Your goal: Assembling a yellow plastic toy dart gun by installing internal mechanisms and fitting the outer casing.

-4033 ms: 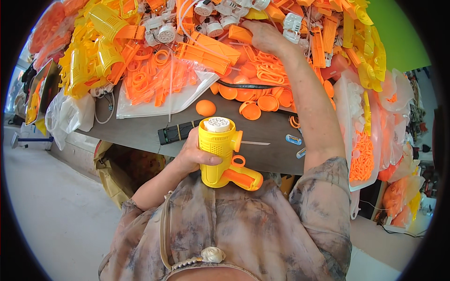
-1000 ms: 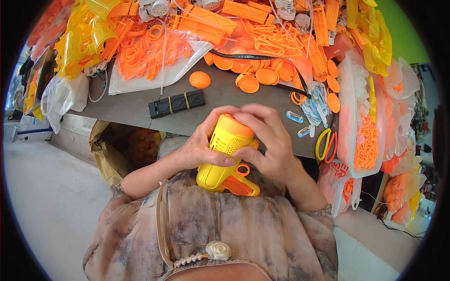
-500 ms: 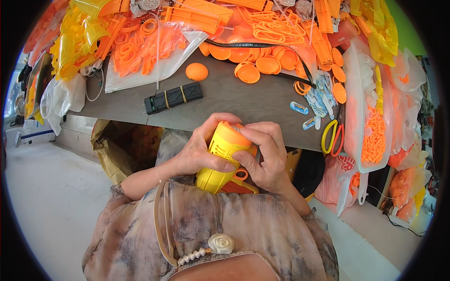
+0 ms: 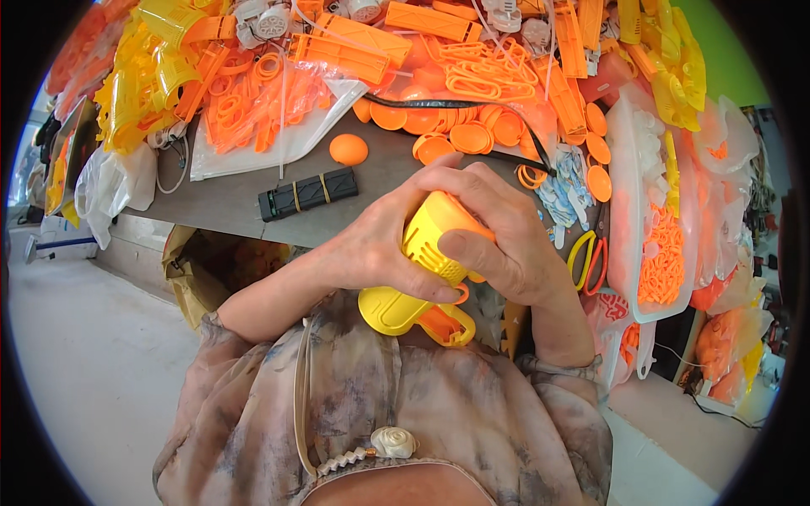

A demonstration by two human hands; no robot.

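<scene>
A yellow plastic toy gun (image 4: 381, 310) with vent slots is held between both hands in front of my chest, just off the table's near edge. Its orange end (image 4: 447, 212) points up and away, and an orange piece shows within the looped handle. My left hand (image 4: 375, 240) wraps the body from the left, thumb laid across the slots. My right hand (image 4: 519, 244) closes over the orange end from the right, thumb pressed on its side. The fingers hide the top of that end. Beyond the left wrist, a black box with two rubber bands (image 4: 310, 195) lies on the table.
An orange ball-like piece (image 4: 348, 149) lies behind the black box. Orange discs (image 4: 469, 137), a sticker pile (image 4: 564, 201) and scissors (image 4: 585, 261) are on the right, beside a clear bin (image 4: 623, 211) of small orange parts. An open brown bag (image 4: 181, 282) stands below the table.
The toy gun has tipped further to the right. My right hand has moved up and over its orange end, from fingertips on the rim to a fuller grip. The view has shifted slightly.
</scene>
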